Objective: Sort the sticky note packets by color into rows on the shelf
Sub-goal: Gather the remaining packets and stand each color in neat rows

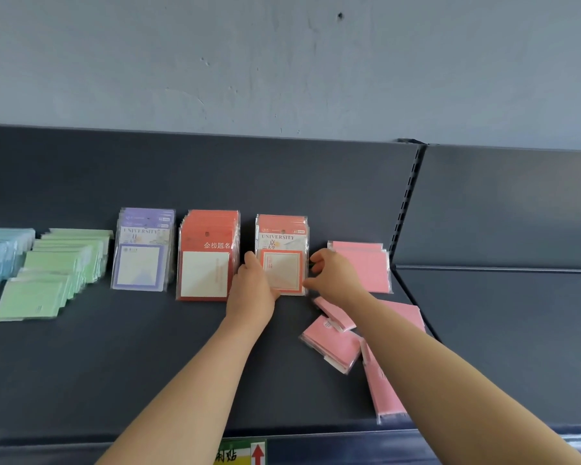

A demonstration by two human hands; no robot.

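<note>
orange-framed stack (pixel 281 260): lying toward the far side of the shelf (pixel 114 364), between red stack (pixel 207 263) on the left and pink stack (pixel 366 266) on the right, apart from both.

Its left and lower edges are gripped by the left hand (pixel 254 286), thumb up the side. Its right edge is pinched by the curled fingers of the right hand (pixel 332 273).

Step judged: stack being squared. Both sides should be pressed in evenly, the near edge lined up with the red stack's, and the gaps kept. The sleeves look slick, so slip is likely.

Counts, one group each, left to right:
- blue row (pixel 0 256)
- green row (pixel 57 273)
- purple stack (pixel 141 260)
- red, orange, pink

Six groups total. Four loose pink packets (pixel 332 344) are seen near right, partly covered by the forearm and not yet rowed. Packets per stack can't be counted.
</note>
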